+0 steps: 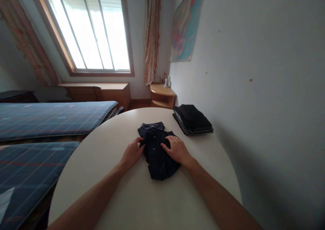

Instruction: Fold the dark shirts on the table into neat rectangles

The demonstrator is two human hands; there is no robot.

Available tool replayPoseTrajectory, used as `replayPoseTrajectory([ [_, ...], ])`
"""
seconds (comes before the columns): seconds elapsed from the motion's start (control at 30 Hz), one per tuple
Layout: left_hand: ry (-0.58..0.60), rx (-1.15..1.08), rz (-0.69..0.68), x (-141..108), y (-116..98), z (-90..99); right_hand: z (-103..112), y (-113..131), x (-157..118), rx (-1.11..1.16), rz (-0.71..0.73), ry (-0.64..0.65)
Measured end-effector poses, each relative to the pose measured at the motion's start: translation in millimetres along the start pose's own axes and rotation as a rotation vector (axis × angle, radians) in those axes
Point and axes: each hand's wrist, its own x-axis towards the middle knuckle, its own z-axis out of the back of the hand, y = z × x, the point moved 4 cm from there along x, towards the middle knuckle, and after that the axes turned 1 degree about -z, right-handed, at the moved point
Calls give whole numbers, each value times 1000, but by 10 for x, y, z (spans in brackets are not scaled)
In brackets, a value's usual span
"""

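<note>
Navy collared button-front shirt (156,159): skew risk

It's lying mid-way across the round white worktop (109,145). Left hand (132,152) is touching its left edge, grip unclear; right hand (179,149) is resting on it, thumb and fingers apart. Uneven pulling could be skewing layers. Folded black clothes stack (193,117) is limiting far-right room.

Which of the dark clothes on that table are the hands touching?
The navy shirt, its collar and buttons showing, with the left hand and right hand on opposite sides of it. The black clothes lie apart in a stack, untouched.
</note>
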Motion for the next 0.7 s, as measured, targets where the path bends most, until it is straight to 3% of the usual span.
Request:
replayPoseTrajectory([
  [0.13,-64,-273,-63,-19,-103,-2,10,-75,44,51,-16,39],
  [0.23,-142,-352,-65,-18,-145,68,86,-129,84,120,-22,-28],
  [0.4,-487,-371,91,-39,-86,416,297,-260,113,252,-109,-288],
  [0.47,-569,-368,127,-47,-46,525,341,-312,112,270,-143,-340],
  [0.6,-437,-385,190,-27,61,501,290,-366,112,245,-151,-260],
  [0.7,-158,-410,281,-24,121,331,230,-383,106,216,-128,-186],
])
